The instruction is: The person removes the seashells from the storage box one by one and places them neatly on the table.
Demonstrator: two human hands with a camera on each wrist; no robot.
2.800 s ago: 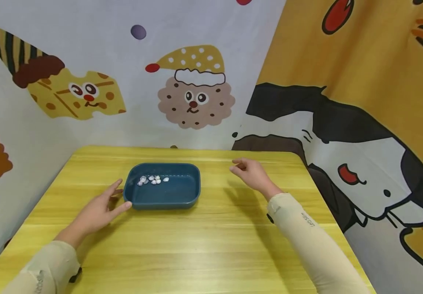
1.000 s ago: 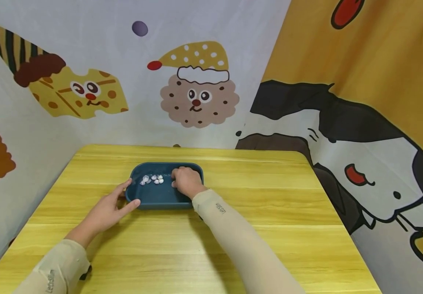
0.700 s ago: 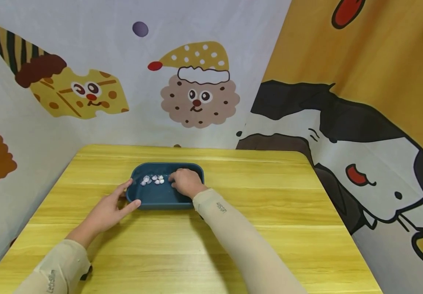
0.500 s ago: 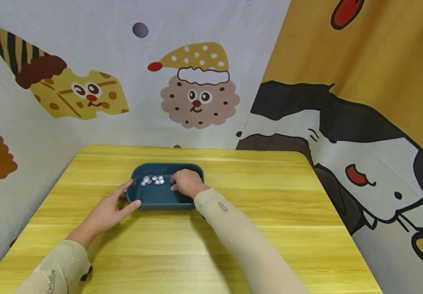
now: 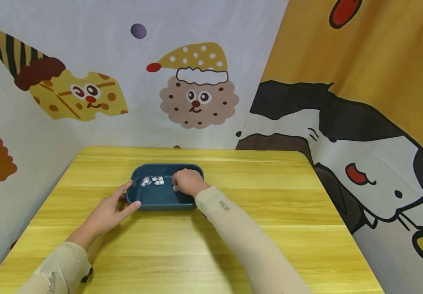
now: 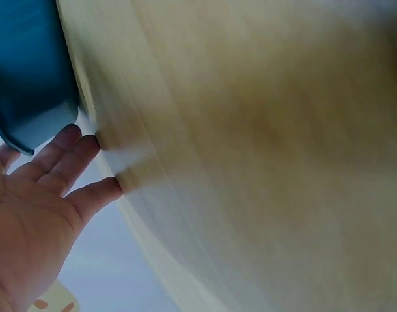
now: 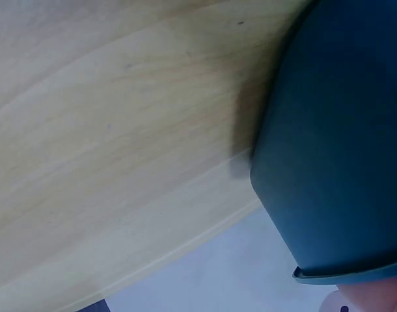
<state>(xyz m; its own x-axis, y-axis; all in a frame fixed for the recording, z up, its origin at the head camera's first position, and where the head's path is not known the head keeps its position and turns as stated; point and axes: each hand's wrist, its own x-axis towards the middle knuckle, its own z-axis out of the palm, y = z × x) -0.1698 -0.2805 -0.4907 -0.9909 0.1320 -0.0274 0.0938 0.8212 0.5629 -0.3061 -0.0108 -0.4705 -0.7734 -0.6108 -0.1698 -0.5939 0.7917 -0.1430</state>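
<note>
A dark blue rectangular tray point(image 5: 152, 200) stands on the table, with several small whitish shells point(image 5: 146, 179) grouped in its left half. My left hand point(image 5: 105, 212) lies at the tray's left end, thumb at the near corner and fingers spread straight along the side. In the left wrist view its extended fingers point(image 6: 71, 162) reach beside the tray wall. My right hand point(image 5: 189, 182) is over the tray's right half, fingers curled downward. A small white shell point(image 5: 175, 188) shows at its fingertips. In the right wrist view the tray wall hides most of that hand.
The yellow wood-grain table point(image 5: 182, 253) extends around the tray, with its far edge near a white cloth backdrop point(image 5: 105, 134) printed with cartoon figures. A yellow, black and white cartoon backdrop point(image 5: 288, 98) hangs at the right.
My right hand has come in from right of the tray to inside it, and the lone shell there is now at its fingertips. My left hand has stayed by the tray's left end.
</note>
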